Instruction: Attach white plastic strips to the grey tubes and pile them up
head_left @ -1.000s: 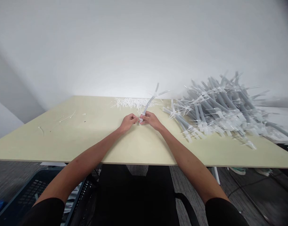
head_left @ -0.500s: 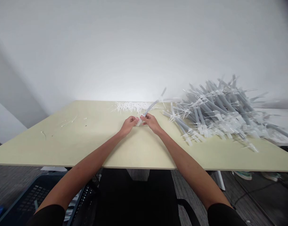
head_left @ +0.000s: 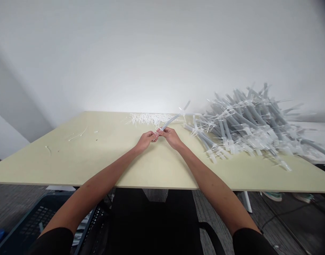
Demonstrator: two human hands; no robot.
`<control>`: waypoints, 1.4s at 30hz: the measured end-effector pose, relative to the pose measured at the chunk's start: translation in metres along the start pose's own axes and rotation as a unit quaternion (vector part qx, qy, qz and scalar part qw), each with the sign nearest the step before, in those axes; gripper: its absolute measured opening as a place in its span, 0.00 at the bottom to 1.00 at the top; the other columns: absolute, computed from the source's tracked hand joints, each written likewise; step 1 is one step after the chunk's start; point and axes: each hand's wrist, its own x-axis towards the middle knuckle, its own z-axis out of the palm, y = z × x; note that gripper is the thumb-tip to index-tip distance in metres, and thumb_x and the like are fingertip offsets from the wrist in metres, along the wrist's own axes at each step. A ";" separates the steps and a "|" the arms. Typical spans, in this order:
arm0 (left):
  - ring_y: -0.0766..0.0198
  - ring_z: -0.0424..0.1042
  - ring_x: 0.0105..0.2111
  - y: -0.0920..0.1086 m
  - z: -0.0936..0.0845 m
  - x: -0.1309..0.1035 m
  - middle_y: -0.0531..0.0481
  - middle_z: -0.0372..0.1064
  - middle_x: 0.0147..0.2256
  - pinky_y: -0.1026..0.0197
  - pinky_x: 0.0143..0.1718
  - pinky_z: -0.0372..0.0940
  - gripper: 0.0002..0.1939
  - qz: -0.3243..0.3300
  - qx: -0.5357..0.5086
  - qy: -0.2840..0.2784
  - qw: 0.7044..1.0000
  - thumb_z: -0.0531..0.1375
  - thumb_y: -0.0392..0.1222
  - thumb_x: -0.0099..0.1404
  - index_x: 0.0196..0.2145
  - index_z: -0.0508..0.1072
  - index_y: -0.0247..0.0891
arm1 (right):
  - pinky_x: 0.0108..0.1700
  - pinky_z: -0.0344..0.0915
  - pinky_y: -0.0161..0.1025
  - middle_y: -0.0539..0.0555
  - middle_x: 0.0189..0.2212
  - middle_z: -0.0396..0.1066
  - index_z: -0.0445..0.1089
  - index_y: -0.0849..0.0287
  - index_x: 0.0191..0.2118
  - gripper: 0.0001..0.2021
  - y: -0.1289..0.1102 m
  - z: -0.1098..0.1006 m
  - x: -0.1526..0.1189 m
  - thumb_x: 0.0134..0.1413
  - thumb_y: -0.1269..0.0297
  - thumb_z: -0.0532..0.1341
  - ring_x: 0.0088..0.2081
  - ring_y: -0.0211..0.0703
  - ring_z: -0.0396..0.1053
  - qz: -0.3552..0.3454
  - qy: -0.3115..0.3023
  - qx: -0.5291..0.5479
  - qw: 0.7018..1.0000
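Observation:
Between my two hands, over the middle of the table, is a grey tube (head_left: pixel 169 121) with white cable ties at its far fork. It slants up and to the right. My right hand (head_left: pixel 171 137) is closed round its near part. My left hand (head_left: pixel 148 139) is closed at the tube's near end, fingertips pinched and almost touching the right ones; the fingers cover most of that end and whatever small piece is there. Just behind the hands lies a spread of white cable ties (head_left: pixel 146 118).
A large heap of grey tubes (head_left: pixel 247 117) with clear ends and cable ties covers the table's right side. A few loose cable ties (head_left: pixel 77 136) lie at left on the table (head_left: pixel 98 166). A dark plastic basket (head_left: pixel 26 219) stands on the floor at lower left. A wall rises behind.
My left fingers have closed in further over the tube's near end, hiding the clear piece that showed before. The tube's far end has tilted slightly to the right and down.

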 end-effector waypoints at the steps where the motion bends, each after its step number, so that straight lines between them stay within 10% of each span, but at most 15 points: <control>1: 0.67 0.65 0.31 -0.001 0.000 0.000 0.49 0.67 0.30 0.60 0.38 0.61 0.17 0.000 -0.005 0.000 1.000 0.60 0.53 0.55 0.31 0.69 0.34 | 0.42 0.63 0.39 0.51 0.29 0.70 0.71 0.61 0.33 0.16 0.000 0.000 0.000 0.41 0.54 0.65 0.33 0.39 0.68 0.002 0.003 -0.006 1.000; 23: 0.64 0.67 0.34 -0.003 -0.007 0.007 0.46 0.68 0.32 0.58 0.39 0.62 0.18 -0.019 -0.086 0.072 0.994 0.61 0.53 0.54 0.32 0.71 0.33 | 0.44 0.65 0.42 0.52 0.32 0.70 0.72 0.61 0.34 0.16 0.003 0.000 0.001 0.38 0.56 0.67 0.35 0.39 0.67 -0.003 0.032 0.024 0.999; 42: 0.65 0.61 0.31 0.014 0.006 -0.008 0.52 0.61 0.27 0.62 0.35 0.56 0.06 0.167 0.284 0.188 0.925 0.54 0.40 0.59 0.26 0.61 0.38 | 0.43 0.69 0.43 0.53 0.29 0.68 0.72 0.63 0.31 0.15 0.002 0.011 -0.002 0.37 0.58 0.68 0.32 0.39 0.68 0.029 0.052 0.055 0.997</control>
